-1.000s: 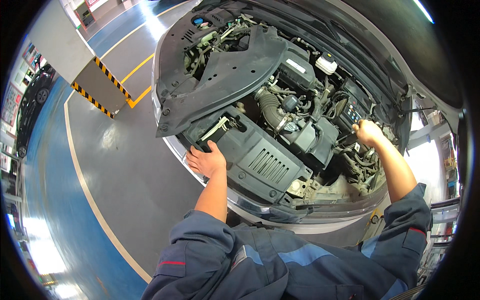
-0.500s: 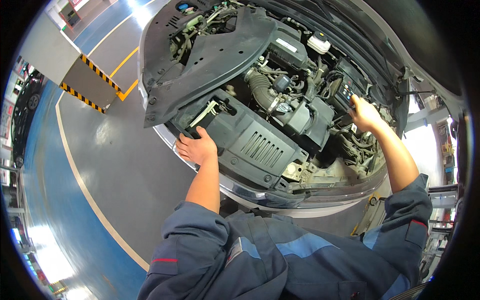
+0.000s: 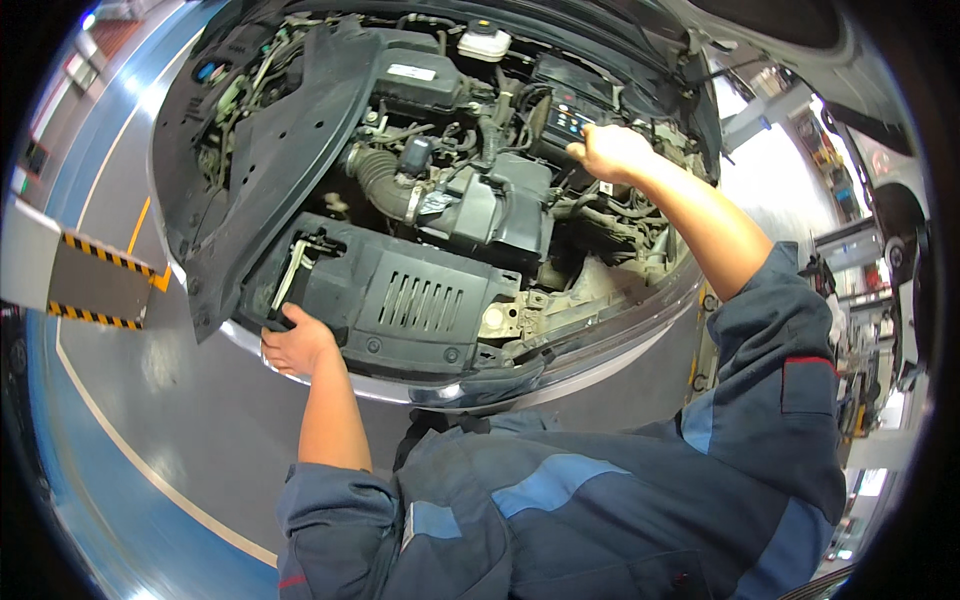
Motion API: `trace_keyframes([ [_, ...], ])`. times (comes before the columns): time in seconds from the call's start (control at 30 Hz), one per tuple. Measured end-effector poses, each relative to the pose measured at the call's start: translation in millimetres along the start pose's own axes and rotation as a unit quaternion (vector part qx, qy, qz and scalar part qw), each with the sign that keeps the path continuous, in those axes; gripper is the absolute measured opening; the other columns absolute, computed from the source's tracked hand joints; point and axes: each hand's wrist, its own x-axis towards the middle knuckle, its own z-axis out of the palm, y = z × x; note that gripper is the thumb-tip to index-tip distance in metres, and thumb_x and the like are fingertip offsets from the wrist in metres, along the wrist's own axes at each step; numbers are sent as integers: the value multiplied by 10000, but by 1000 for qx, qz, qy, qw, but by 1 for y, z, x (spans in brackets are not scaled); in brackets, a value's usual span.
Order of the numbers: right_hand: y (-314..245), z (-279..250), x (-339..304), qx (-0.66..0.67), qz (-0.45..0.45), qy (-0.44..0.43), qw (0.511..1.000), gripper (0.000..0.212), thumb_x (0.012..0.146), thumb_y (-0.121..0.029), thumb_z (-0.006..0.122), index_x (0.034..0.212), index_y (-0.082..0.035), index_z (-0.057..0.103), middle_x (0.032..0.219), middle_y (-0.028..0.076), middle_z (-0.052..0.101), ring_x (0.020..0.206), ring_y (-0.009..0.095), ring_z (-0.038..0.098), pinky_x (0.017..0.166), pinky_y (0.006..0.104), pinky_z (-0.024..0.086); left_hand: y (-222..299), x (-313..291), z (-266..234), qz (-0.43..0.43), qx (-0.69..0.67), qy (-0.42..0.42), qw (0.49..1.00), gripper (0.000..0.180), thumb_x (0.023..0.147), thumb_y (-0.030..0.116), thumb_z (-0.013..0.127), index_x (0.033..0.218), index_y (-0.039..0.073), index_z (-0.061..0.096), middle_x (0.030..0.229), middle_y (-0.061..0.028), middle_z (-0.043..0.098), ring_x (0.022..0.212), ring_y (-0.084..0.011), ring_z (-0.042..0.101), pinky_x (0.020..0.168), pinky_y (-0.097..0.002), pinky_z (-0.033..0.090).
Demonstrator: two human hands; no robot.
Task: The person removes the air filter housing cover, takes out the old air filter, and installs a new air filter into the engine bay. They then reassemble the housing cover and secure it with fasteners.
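My left hand (image 3: 300,345) rests on the front edge of the car's engine bay, thumb apart from the fingers, at the near left corner of a black slotted plastic cover (image 3: 365,290). At the far right of the bay, my right hand (image 3: 612,155) is closed beside the black battery (image 3: 565,125). Its fingers are curled, and whatever they hold is hidden. Left of that hand lie a black air filter box (image 3: 505,200) and a ribbed intake hose (image 3: 380,182).
The hood stands raised over the bay. A long black trim panel (image 3: 280,150) lies askew along the left. Behind the engine sits a white fluid reservoir (image 3: 484,42). A pillar with yellow-black striped edges (image 3: 105,255) stands left of the car.
My view has swung right, so the engine bay sits further left in the picture. Both hands keep about the same places on the car.
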Motion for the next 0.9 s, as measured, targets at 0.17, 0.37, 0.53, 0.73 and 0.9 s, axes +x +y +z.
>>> trace_keyframes([
  [0.17, 5, 2, -11, 22, -190, 52, 980, 381, 1044, -359, 606, 1286, -66, 576, 1307, 260, 675, 1150, 429, 688, 948, 540, 554, 2, 2, -6, -8, 12, -29, 999, 883, 982, 712, 506, 1571, 55, 477, 1626, -175, 459, 1538, -362, 375, 1263, -551, 253],
  [0.37, -1, 1, -14, 50, -66, 8, 997, 514, 1016, -282, 544, 1499, -108, 536, 1261, 219, 723, 1263, 394, 676, 1060, 516, 533, 14, -4, -21, -33, 13, -60, 998, 913, 982, 716, 481, 1593, 39, 450, 1648, -213, 433, 1557, -395, 341, 1278, -547, 240],
  [0.53, 0, -2, -20, -37, -122, 9, 992, 465, 988, -211, 549, 1429, -85, 623, 1310, 207, 729, 1197, 352, 719, 970, 471, 578, 21, -8, -30, -31, 7, -57, 998, 920, 966, 709, 494, 1579, 23, 473, 1627, -228, 464, 1542, -394, 365, 1268, -535, 268],
  [0.73, -4, 3, -29, 27, -171, 69, 982, 579, 970, -187, 577, 1537, -92, 508, 1285, 193, 752, 1174, 364, 728, 979, 484, 573, 16, 0, -19, -43, 23, -44, 998, 915, 957, 728, 502, 1563, 42, 500, 1604, -222, 494, 1516, -378, 404, 1245, -514, 299],
  [0.9, -1, 4, -22, 55, -78, 21, 995, 574, 979, -210, 587, 1535, -89, 517, 1363, 194, 697, 1227, 373, 696, 1017, 488, 569, 12, 7, -12, -42, 39, -44, 997, 928, 953, 746, 493, 1565, 48, 502, 1602, -222, 497, 1513, -378, 413, 1239, -514, 309],
])
